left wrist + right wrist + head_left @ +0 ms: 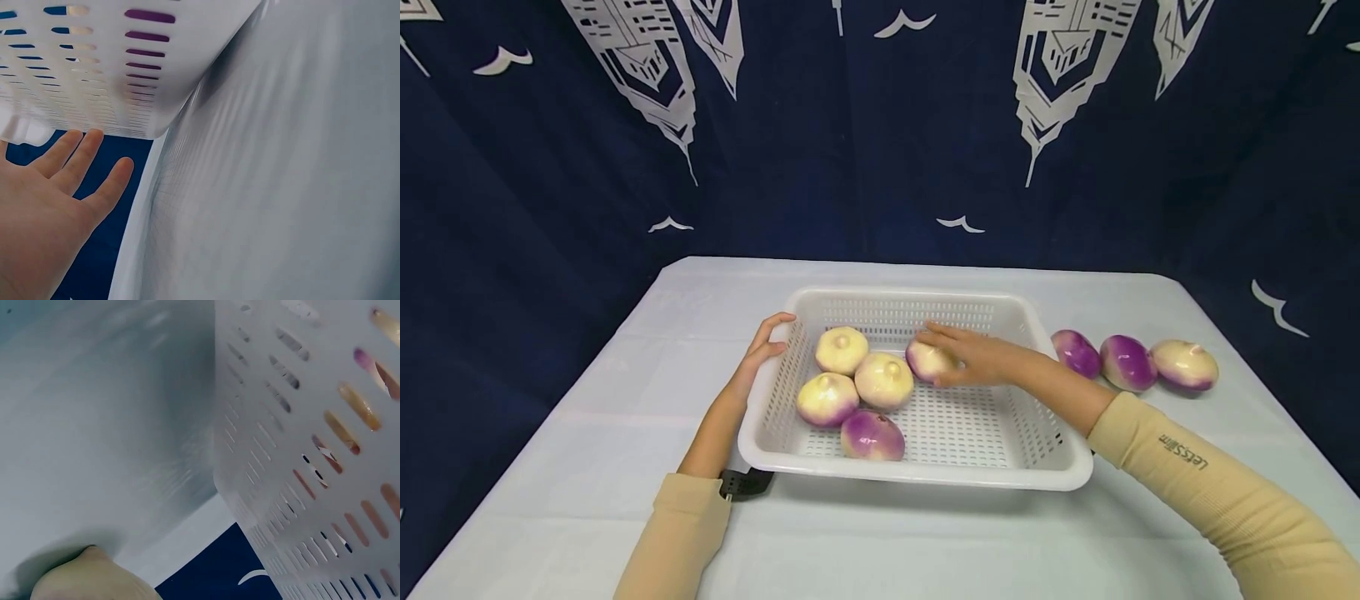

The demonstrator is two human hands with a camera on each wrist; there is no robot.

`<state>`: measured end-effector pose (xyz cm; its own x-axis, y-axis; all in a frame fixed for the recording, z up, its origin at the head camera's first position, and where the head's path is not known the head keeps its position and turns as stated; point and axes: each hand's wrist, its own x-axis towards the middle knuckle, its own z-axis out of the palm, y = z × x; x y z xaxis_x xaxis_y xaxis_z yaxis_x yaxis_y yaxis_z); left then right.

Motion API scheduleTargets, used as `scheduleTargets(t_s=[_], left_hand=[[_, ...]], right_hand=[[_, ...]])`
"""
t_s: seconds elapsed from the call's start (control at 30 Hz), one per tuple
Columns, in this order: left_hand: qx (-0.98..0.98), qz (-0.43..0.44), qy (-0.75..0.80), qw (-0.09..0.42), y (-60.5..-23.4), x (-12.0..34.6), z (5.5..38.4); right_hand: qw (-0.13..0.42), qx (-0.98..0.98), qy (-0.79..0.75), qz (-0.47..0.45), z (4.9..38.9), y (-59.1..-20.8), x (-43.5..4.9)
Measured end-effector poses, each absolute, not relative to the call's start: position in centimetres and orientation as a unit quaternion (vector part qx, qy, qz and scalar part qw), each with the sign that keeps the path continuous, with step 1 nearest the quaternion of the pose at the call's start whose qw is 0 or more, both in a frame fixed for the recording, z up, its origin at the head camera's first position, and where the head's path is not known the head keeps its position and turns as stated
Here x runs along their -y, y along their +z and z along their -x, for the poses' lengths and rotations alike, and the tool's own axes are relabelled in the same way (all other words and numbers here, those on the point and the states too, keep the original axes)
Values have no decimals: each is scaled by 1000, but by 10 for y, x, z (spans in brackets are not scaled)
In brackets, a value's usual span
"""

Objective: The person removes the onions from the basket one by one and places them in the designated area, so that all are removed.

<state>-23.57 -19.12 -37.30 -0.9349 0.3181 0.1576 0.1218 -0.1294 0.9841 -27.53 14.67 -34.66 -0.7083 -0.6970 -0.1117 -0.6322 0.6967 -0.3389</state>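
At my far left, a beige sleeve (677, 533) leads up to the left hand (752, 360), its fingers fairly straight and spread, touching the left rim of a white slotted basket (977, 433); a black fitting (745, 484) shows beside that wrist. The basket stands on a white-covered table (587, 500), before a navy curtain (865, 150) printed with pale towers and birds. Inside, four purple-and-white bulbs (883, 382) cluster leftward, and near them a fifth bulb (924, 364) sits under the right hand (976, 354), whose fingers span it; I cannot tell whether they grip or merely touch. The right forearm (1060, 390) crosses the basket's right wall, blocking part of it. Outside, three bulbs (1127, 363) lie in a row. Dark lettering on the right sleeve (1232, 500) seems to read "LetsSlim".
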Motion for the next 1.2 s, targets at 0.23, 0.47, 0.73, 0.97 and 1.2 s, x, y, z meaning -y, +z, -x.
scheduleTargets(t_s=[0.23,0.47,0.73,0.97,1.2], left_hand=[[-657,-172,730,74,-376,191,235],[-659,-167,729,75,-377,191,235],[-668,-170,721,68,-379,193,238],[-668,-173,721,68,-381,194,239],[-677,-171,714,60,-378,193,241]], right_hand=[[101,-902,-130,399,274,-349,-148],[82,-903,-113,405,274,-350,-147],[66,-900,-117,416,275,-352,-146],[60,-899,-112,419,276,-351,-145],[44,-904,-92,415,274,-347,-145]])
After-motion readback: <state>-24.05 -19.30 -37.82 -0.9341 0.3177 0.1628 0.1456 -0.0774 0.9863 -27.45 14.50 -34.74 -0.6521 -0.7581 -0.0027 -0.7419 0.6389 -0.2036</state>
